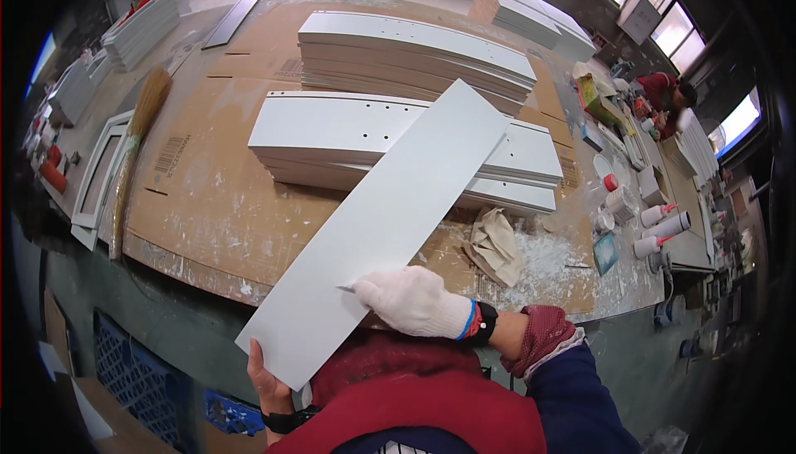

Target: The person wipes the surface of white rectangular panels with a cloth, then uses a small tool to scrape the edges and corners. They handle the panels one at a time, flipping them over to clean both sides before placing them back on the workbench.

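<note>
A long white board (390, 222) slants across the front of the table, its far end resting over a stack of similar white boards. My bare left hand (267, 379) grips its near lower end, thumb along the edge. My right hand (414, 301), in a white knit glove, is closed around a small metal blade (344, 289); only the tip shows past the fingers, over the board's face. The stack beneath (311, 126) has round holes along its top board. Behind it lies a second stack of white boards (398, 31).
Cardboard (207, 197) covers the worktable. A straw broom (137, 147) and white frames (95, 172) are at the left. A crumpled cloth (495, 247), white flakes and glue bottles (651, 245) are at the right. Another person (663, 97) works at the far right.
</note>
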### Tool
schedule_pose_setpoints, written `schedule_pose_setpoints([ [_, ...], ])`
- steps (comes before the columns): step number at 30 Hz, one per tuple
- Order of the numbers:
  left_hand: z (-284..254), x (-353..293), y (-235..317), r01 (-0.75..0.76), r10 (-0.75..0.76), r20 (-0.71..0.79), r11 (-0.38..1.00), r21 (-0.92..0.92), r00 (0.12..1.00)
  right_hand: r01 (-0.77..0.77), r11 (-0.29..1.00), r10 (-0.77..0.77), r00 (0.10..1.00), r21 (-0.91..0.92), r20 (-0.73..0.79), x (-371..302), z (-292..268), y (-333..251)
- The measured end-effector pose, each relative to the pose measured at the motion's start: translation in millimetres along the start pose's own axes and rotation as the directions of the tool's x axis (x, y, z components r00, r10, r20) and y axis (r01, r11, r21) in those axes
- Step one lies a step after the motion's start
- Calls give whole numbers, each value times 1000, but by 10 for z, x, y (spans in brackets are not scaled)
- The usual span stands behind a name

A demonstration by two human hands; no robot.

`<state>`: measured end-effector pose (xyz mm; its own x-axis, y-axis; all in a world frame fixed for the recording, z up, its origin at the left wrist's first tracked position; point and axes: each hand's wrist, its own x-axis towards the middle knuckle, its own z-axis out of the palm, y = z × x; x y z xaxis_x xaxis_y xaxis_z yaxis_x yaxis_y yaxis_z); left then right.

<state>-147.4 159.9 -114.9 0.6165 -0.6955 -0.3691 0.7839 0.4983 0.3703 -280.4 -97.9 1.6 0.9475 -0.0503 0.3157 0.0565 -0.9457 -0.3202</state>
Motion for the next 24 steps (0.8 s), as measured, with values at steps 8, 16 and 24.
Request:
schedule_pose_setpoints([
  [8,-200,-126,179,-30,33,-91,999,35,995,-432,870,420,902,-236,-103,80,-769,1173],
  [16,-233,-141,252,-1,5,-61,998,56,998,-782,398,723,589,-479,-361,-330,-1230,2007],
  [24,-303,-146,320,39,-36,-101,999,22,994,-494,720,430,869,-488,-247,-210,-946,1453],
])
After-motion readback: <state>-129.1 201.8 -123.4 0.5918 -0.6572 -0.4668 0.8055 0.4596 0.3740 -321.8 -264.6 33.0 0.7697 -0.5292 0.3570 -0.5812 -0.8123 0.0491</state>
